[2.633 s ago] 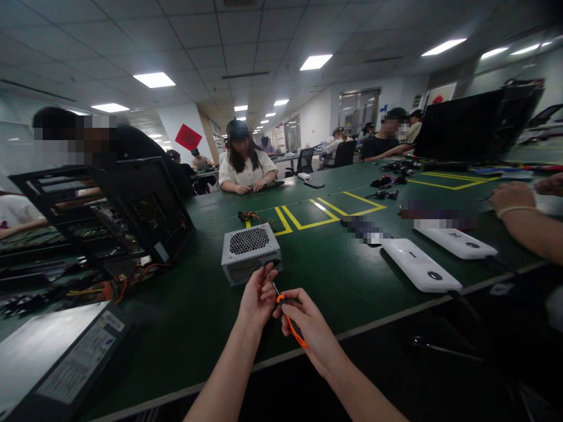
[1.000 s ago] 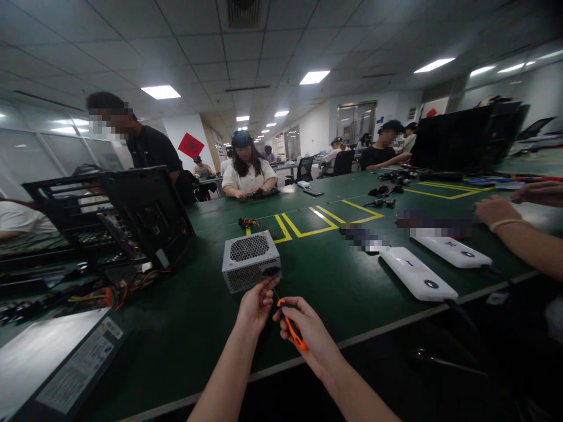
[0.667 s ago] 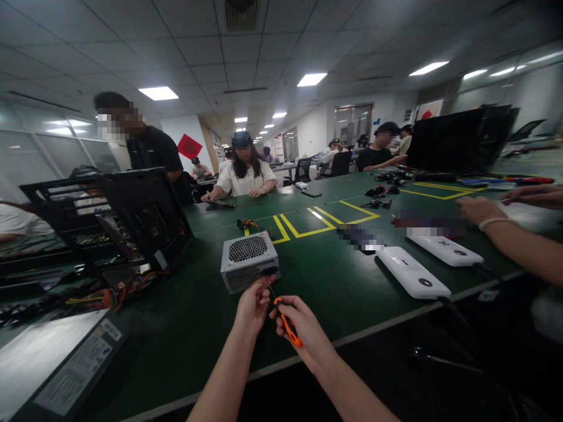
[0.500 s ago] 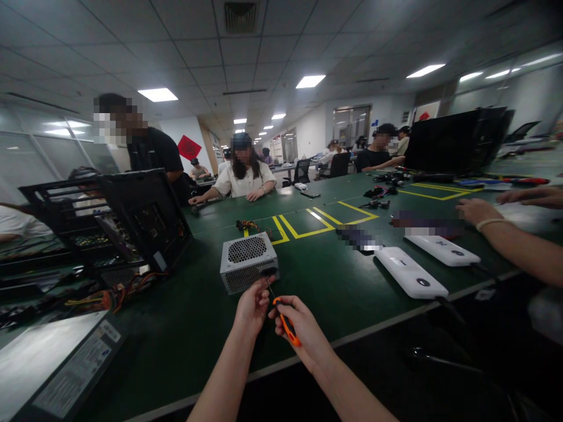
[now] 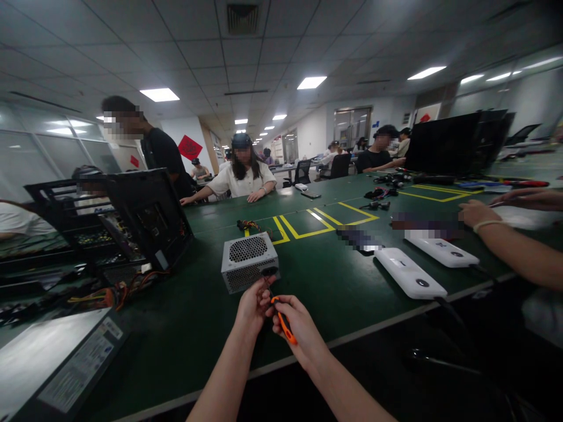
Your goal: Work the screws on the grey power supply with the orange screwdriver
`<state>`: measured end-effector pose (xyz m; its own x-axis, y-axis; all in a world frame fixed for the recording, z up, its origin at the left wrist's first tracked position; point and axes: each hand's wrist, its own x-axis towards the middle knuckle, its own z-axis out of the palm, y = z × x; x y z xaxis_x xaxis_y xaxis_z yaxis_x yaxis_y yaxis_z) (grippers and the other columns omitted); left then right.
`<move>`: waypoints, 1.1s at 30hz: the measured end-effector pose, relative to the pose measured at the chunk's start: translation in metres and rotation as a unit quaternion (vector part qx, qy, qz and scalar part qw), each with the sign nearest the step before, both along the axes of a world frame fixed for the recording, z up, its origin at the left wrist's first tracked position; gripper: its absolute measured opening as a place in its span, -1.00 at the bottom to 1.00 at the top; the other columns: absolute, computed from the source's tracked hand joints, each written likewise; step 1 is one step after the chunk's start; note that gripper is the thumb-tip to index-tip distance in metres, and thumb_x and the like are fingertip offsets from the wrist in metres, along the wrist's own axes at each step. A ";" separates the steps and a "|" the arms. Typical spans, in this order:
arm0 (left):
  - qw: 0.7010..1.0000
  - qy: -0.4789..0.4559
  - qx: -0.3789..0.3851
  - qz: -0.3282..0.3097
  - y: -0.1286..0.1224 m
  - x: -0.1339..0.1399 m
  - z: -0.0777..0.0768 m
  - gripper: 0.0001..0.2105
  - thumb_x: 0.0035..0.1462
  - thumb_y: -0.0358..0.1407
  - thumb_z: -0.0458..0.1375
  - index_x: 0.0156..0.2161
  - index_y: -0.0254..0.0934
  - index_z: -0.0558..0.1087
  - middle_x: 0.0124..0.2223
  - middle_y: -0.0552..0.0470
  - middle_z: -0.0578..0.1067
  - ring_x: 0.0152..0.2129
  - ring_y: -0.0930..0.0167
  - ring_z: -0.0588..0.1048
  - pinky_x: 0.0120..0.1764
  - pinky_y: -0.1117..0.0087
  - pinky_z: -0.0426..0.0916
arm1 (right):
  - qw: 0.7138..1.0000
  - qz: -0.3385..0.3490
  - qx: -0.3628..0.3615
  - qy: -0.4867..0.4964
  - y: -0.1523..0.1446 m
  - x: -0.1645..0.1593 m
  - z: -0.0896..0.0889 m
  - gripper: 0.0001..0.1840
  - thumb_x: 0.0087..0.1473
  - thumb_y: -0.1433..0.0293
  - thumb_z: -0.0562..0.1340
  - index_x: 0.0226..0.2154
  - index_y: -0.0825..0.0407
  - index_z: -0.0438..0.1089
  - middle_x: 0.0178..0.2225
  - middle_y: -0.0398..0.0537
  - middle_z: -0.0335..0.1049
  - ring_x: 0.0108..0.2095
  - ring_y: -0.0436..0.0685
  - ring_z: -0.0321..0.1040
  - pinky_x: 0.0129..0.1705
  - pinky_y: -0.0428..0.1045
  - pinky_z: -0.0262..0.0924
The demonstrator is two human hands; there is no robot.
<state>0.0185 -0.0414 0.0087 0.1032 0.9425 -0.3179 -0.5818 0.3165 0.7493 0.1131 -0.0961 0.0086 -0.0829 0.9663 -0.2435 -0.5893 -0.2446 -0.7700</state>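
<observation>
A grey power supply unit with perforated sides rests on the green table, its black socket facing me. My right hand is closed around the orange and black handle of a screwdriver. The thin shaft points up and away, toward the socket side of the unit. Close against that side, my left hand has its fingers pinched near the shaft's far end. Whatever lies between those fingertips is too small to make out, and the screwdriver's tip is hard to see.
An open black computer case stands at left, with loose cables before it. A metal box with a label lies front left. White power banks lie to the right, near a co-worker's hands. A person sits opposite.
My right hand and the screwdriver have shifted slightly left. My left hand stays by the unit. Across the table, the standing person leans to the right and the seated person's arm reaches further left.
</observation>
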 end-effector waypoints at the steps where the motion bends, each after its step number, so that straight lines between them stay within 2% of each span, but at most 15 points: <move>1: 1.000 0.001 0.001 0.000 0.000 0.000 -0.001 -0.77 0.07 -0.33 0.03 -0.19 -0.45 0.38 -0.71 0.29 0.05 -0.86 0.66 -0.02 -0.80 0.61 -0.12 | 1.000 -0.002 -0.002 0.001 0.000 -0.001 0.000 -0.84 -0.21 0.44 0.23 -0.46 0.07 0.25 -0.64 -0.19 0.31 -0.66 -0.10 0.19 -0.64 -0.19 0.06; 8: 1.000 0.003 0.006 0.002 0.001 -0.001 -0.003 -0.82 0.03 -0.33 0.08 -0.29 -0.44 0.38 -0.71 0.28 0.05 -0.86 0.68 -0.03 -0.80 0.64 -0.18 | 0.999 0.010 -0.034 0.016 0.003 -0.004 0.001 -0.80 -0.30 0.57 0.28 -0.51 0.11 0.26 -0.64 -0.15 0.32 -0.68 -0.13 0.17 -0.68 -0.23 0.02; 13: 1.000 0.003 0.010 0.002 0.001 -0.001 -0.004 -0.82 0.04 -0.33 0.06 -0.29 -0.44 0.39 -0.71 0.28 0.05 -0.86 0.67 -0.03 -0.80 0.62 -0.08 | 0.997 0.015 -0.064 0.029 0.003 -0.002 0.005 -0.89 -0.11 0.46 0.24 -0.53 0.11 0.26 -0.63 -0.15 0.30 -0.66 -0.14 0.21 -0.65 -0.25 0.06; 17: 1.000 0.005 0.002 0.009 -0.001 -0.001 -0.001 -0.82 0.04 -0.35 0.06 -0.28 -0.44 0.40 -0.72 0.28 0.05 -0.86 0.68 -0.04 -0.79 0.62 -0.11 | 0.995 0.029 -0.086 0.030 0.003 -0.001 0.009 -0.87 0.01 0.44 0.16 -0.53 0.12 0.26 -0.65 -0.17 0.26 -0.71 -0.16 0.14 -0.71 -0.27 -0.02; 21: 1.000 0.007 -0.003 0.023 -0.002 0.000 0.001 -0.82 0.04 -0.35 0.06 -0.29 -0.45 0.40 -0.72 0.27 0.06 -0.86 0.68 -0.02 -0.78 0.63 -0.11 | 0.994 0.036 -0.091 0.037 0.002 -0.004 0.012 -0.84 0.03 0.43 0.15 -0.53 0.14 0.27 -0.66 -0.17 0.22 -0.74 -0.18 0.08 -0.77 -0.29 -0.16; 25: 0.999 0.009 -0.009 0.042 0.000 0.001 -0.001 -0.85 0.06 -0.37 0.03 -0.32 -0.45 0.39 -0.72 0.25 0.09 -0.85 0.68 0.03 -0.77 0.64 -0.12 | 0.994 0.030 -0.092 0.043 0.002 -0.007 0.014 -0.86 -0.02 0.53 0.18 -0.57 0.17 0.27 -0.66 -0.18 0.21 -0.74 -0.21 0.09 -0.77 -0.30 -0.16; 30: 0.999 0.012 -0.018 0.046 0.000 0.001 -0.001 -0.84 0.04 -0.36 0.05 -0.31 -0.44 0.39 -0.71 0.22 0.14 -0.85 0.66 0.07 -0.77 0.63 -0.06 | 0.990 0.034 -0.130 0.042 0.001 -0.008 0.017 -0.76 0.09 0.43 0.11 -0.57 0.15 0.26 -0.70 -0.20 0.18 -0.76 -0.19 0.09 -0.76 -0.28 -0.04; 33: 0.999 0.009 -0.017 0.040 -0.001 0.001 0.000 -0.80 0.07 -0.35 0.02 -0.29 -0.47 0.40 -0.73 0.23 0.12 -0.86 0.67 0.03 -0.78 0.63 -0.08 | 0.986 0.053 -0.148 0.051 0.001 -0.009 0.017 -0.68 0.16 0.39 0.01 -0.55 0.16 0.26 -0.72 -0.20 0.15 -0.79 -0.18 0.05 -0.79 -0.28 -0.09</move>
